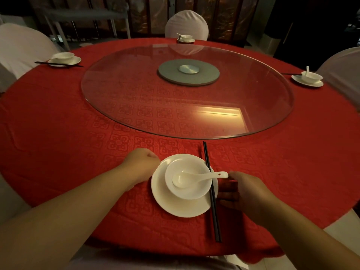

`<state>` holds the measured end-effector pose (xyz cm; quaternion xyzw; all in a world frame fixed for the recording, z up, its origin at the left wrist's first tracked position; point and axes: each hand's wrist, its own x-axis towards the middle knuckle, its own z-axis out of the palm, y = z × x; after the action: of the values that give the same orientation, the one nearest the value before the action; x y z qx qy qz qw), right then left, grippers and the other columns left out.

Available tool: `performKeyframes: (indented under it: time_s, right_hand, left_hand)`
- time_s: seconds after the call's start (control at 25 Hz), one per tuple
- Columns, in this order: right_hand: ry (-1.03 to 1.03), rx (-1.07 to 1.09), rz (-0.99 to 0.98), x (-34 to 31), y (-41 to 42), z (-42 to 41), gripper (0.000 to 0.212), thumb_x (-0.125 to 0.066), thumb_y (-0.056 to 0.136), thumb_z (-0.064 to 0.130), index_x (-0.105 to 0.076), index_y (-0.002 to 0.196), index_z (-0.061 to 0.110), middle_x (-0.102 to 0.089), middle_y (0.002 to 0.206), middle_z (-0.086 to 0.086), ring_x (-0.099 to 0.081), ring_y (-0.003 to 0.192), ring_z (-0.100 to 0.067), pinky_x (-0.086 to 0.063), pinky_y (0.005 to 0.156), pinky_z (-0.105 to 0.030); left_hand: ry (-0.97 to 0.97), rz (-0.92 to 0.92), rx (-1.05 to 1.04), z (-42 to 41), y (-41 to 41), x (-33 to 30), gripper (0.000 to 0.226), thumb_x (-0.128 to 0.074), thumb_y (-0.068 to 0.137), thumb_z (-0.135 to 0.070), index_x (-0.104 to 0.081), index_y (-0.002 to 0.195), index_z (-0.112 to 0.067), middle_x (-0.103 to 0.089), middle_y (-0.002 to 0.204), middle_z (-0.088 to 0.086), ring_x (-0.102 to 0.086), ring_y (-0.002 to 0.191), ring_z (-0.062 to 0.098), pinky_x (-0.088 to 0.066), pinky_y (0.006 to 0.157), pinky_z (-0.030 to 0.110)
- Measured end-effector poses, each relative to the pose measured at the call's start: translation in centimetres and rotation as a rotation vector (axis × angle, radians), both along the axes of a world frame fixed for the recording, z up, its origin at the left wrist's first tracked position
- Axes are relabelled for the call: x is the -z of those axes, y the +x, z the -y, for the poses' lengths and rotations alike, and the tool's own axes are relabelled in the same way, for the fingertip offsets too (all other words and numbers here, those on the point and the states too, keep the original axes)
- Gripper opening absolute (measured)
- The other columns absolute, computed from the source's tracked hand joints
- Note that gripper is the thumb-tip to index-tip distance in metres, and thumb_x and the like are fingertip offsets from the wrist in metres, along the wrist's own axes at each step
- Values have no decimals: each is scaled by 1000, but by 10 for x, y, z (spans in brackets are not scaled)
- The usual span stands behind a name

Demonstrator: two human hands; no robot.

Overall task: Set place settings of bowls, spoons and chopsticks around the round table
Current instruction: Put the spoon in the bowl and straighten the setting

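Flanking the near plate point(171, 201): clenched left fingers point(153, 154); right fingers point(231, 193) curled, grasp unclear.

Dim warm light, glare on the glass turntable point(136, 90), edges bowed.

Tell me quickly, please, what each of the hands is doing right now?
Left hand: fingers curled, at the plate rim; whether it grips the rim cannot be told.
Right hand: beside the spoon handle, fingers loosely curled, holding nothing visible.

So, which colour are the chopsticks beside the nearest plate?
Black; the chopsticks show best in the head view.
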<state>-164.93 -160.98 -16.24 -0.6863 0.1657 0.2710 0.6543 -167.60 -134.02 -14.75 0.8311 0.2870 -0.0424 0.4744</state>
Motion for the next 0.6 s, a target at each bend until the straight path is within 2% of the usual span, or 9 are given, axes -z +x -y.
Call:
performKeyframes:
  time_s: [0.08,0.2,0.28,0.4,0.48,0.52,0.56,0.6]
  right_hand:
    - [-5,-46,13,0,-1,3,17,-52,97,14,-65,105,7,-78,89,-13,-77,80,-31,-60,86,-49]
    - [-8,-101,33,-1,-4,6,13,-59,93,2,-64,104,6,-78,88,-12,-75,74,-24,-62,77,-41]
    - [-24,-108,46,0,-5,7,17,-61,90,-3,-66,104,7,-78,87,-12,-73,70,-21,-63,72,-37]
    - [-28,-108,59,2,-6,7,21,-62,89,-4,-69,105,7,-76,85,-10,-71,70,-19,-63,73,-36]
    - [-8,-104,53,1,-5,7,15,-61,92,2,-70,104,7,-79,89,-9,-74,73,-19,-62,75,-37]
    - [6,-100,43,0,-5,7,13,-61,94,7,-70,104,6,-79,89,-10,-76,74,-20,-62,75,-38]
    - [14,-97,35,0,-4,6,14,-61,95,11,-70,104,5,-79,90,-10,-76,76,-22,-61,75,-38]
    - [14,-99,30,-1,-4,6,15,-61,95,13,-70,104,5,-79,90,-10,-76,77,-23,-61,75,-38]
  left_hand:
    - [10,-31,-21,-4,-4,1,15,-63,85,-8,-71,90,-20,-70,86,4,-65,77,20,-64,67,39]
    - [-170,-138,23,0,-10,0,29,-58,86,5,-68,107,-13,-73,99,12,-70,81,20,-60,56,30]
    - [-171,-140,41,4,-11,0,31,-55,86,9,-67,107,-10,-74,100,14,-71,81,21,-61,57,31]
    - [-185,-127,36,5,-11,3,29,-56,86,10,-67,106,-8,-73,97,15,-72,78,21,-63,59,31]
    - [-141,-89,22,6,-9,2,25,-59,87,3,-69,105,-10,-73,98,11,-71,82,21,-62,61,31]
    - [-43,-42,19,5,-6,1,18,-62,86,-6,-70,101,-13,-73,97,6,-70,85,20,-59,64,30]
    - [47,9,17,5,-4,-2,12,-65,85,-17,-72,94,-14,-73,92,1,-69,84,18,-54,67,28]
    - [73,57,18,6,-2,-4,15,-69,83,-26,-73,88,-12,-73,84,-2,-68,78,16,-52,67,28]
